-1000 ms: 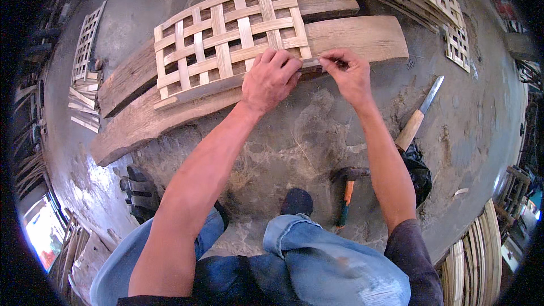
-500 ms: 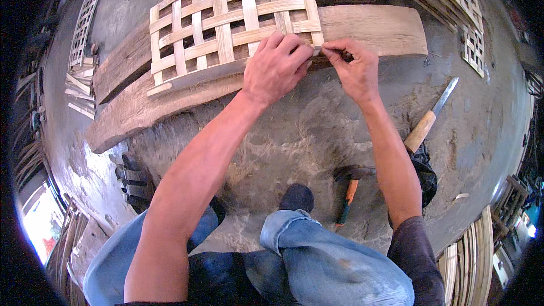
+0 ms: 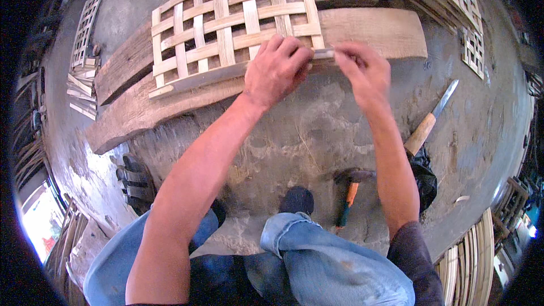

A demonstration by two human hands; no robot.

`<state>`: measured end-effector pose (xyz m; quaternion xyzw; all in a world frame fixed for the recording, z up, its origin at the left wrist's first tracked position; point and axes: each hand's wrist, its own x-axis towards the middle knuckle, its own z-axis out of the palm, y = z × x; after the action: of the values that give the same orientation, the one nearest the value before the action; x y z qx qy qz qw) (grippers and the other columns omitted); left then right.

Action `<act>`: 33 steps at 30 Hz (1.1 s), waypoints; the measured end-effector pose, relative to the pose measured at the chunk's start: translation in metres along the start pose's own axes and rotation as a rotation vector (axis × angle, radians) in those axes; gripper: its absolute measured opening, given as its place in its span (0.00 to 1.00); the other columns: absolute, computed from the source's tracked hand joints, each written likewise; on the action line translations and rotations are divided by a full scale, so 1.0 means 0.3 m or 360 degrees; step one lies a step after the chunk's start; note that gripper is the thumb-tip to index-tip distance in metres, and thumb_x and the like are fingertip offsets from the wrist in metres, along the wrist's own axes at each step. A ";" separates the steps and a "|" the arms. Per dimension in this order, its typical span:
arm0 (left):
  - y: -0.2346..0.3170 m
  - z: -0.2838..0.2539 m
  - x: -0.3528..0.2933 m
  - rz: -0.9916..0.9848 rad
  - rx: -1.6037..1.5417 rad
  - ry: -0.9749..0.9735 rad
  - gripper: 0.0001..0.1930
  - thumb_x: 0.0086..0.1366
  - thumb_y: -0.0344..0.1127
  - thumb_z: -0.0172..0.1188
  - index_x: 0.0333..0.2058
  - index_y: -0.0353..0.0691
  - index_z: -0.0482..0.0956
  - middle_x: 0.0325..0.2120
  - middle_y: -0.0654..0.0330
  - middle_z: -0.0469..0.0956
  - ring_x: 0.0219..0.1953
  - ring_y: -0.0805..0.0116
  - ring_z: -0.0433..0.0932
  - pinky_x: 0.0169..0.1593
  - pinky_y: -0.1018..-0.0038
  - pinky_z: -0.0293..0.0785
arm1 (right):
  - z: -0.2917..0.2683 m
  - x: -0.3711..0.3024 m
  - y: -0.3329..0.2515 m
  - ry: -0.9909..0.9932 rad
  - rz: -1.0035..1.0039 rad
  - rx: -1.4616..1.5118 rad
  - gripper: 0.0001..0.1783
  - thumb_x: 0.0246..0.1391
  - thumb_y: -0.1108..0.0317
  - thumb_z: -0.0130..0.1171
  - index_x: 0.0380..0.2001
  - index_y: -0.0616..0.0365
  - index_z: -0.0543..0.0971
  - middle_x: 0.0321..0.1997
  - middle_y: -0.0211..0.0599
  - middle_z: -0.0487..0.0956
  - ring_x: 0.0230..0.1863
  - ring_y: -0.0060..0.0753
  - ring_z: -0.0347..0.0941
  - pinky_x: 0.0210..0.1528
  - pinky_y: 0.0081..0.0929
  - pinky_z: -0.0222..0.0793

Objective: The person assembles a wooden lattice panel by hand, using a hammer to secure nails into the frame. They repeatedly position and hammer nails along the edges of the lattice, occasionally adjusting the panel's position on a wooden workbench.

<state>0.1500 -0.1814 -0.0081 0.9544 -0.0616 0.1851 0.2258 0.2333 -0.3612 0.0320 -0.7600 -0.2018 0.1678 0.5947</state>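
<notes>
Left hand (image 3: 277,68) presses the woven bamboo panel (image 3: 232,28), fingers curled on its near edge. Right hand (image 3: 365,71) pinches a thin strip end (image 3: 324,54), at 3 o'clock of the left; strip runs 9-to-3.

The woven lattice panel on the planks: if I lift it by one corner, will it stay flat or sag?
The lattice panel is thin flat strips woven with open gaps, so it is probably light and would likely flex somewhat. The left hand presses its near edge onto the plank, which suggests it shifts easily. Strips could slide if pulled.
</notes>
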 end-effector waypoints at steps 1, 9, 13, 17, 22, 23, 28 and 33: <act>-0.005 0.001 -0.006 0.0003 -0.0004 0.0013 0.13 0.54 0.35 0.67 0.40 0.48 0.78 0.36 0.63 0.74 0.42 0.60 0.73 0.47 0.65 0.73 | -0.020 -0.051 -0.104 -0.0117 0.0061 0.0073 0.07 0.52 0.73 0.65 0.36 0.59 0.84 0.37 0.32 0.83 0.39 0.26 0.78 0.42 0.24 0.73; 0.017 -0.009 -0.006 -0.0084 0.0002 -0.0011 0.12 0.55 0.35 0.67 0.38 0.48 0.78 0.37 0.64 0.74 0.44 0.61 0.74 0.48 0.64 0.74 | -0.035 -0.236 -0.518 -0.1544 -0.0212 0.1638 0.05 0.51 0.70 0.70 0.28 0.57 0.82 0.31 0.35 0.84 0.32 0.33 0.81 0.33 0.28 0.74; 0.020 -0.005 0.006 -0.0060 -0.0011 0.0017 0.13 0.53 0.34 0.68 0.38 0.48 0.79 0.37 0.64 0.74 0.43 0.60 0.73 0.48 0.64 0.74 | -0.024 -0.255 -0.536 -0.1675 -0.0242 0.1814 0.09 0.54 0.69 0.69 0.34 0.60 0.79 0.31 0.36 0.82 0.32 0.37 0.81 0.32 0.28 0.73; 0.022 -0.008 0.007 -0.0084 -0.0015 -0.0001 0.14 0.52 0.33 0.68 0.39 0.48 0.79 0.37 0.64 0.75 0.43 0.60 0.73 0.48 0.64 0.74 | -0.018 -0.282 -0.551 -0.1609 -0.0074 0.1950 0.10 0.54 0.68 0.69 0.34 0.60 0.78 0.32 0.36 0.82 0.32 0.38 0.81 0.33 0.29 0.73; 0.029 -0.009 0.015 -0.0065 -0.0007 0.0016 0.14 0.52 0.33 0.68 0.39 0.47 0.78 0.37 0.64 0.75 0.43 0.60 0.73 0.48 0.64 0.74 | -0.042 -0.237 -0.508 -0.1227 -0.0235 0.1024 0.08 0.51 0.68 0.69 0.34 0.57 0.81 0.36 0.37 0.83 0.37 0.38 0.81 0.39 0.31 0.75; 0.005 -0.013 0.003 -0.0009 0.0055 0.0007 0.14 0.52 0.33 0.68 0.39 0.47 0.78 0.37 0.64 0.74 0.43 0.60 0.73 0.48 0.64 0.74 | -0.052 -0.187 -0.456 -0.1080 -0.0249 0.0642 0.10 0.50 0.68 0.69 0.36 0.56 0.82 0.38 0.37 0.83 0.39 0.40 0.80 0.42 0.32 0.75; 0.016 0.000 0.013 -0.0010 0.0021 0.0000 0.14 0.53 0.34 0.68 0.39 0.47 0.78 0.38 0.63 0.74 0.43 0.60 0.73 0.49 0.65 0.74 | -0.067 0.034 0.014 -0.0273 -0.0436 -0.0926 0.22 0.43 0.71 0.69 0.46 0.57 0.80 0.45 0.41 0.79 0.50 0.52 0.74 0.53 0.42 0.71; 0.005 -0.010 0.005 -0.0007 -0.0011 0.0000 0.15 0.54 0.34 0.67 0.42 0.45 0.78 0.37 0.59 0.75 0.42 0.56 0.73 0.48 0.63 0.72 | -0.068 0.061 0.072 -0.0393 -0.0550 -0.1120 0.23 0.43 0.73 0.68 0.47 0.57 0.80 0.48 0.42 0.76 0.55 0.50 0.71 0.56 0.42 0.70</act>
<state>0.1500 -0.1814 -0.0045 0.9538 -0.0602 0.1844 0.2294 0.2615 -0.3736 0.0154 -0.8460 -0.4414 0.0762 0.2892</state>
